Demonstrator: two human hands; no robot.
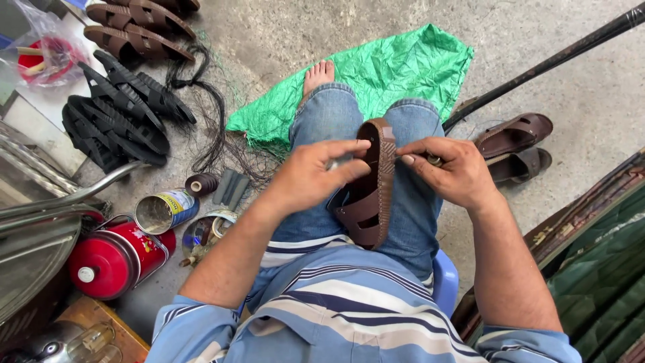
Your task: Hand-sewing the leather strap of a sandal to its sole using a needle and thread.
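- One brown sandal (371,195) lay on edge across the lap, sole side to the right.
- Left hand (314,176) pinched its rim, with a small grey object I couldn't identify between the fingers.
- Right hand (451,168) was closed on a small metal tool (434,160), fingertips touching the rim.
- Two brown sandals (514,144) sat on the floor at right, two more (138,23) top left.
- One pile of black soles (117,114), count unclear.
- One open tin can (164,210), one red canister (111,259), one green sheet (396,70).

street cobbler's workshop | concrete floor (282,33) | black soles (114,114) piled | thread spool (200,184) | glue tin (164,210)
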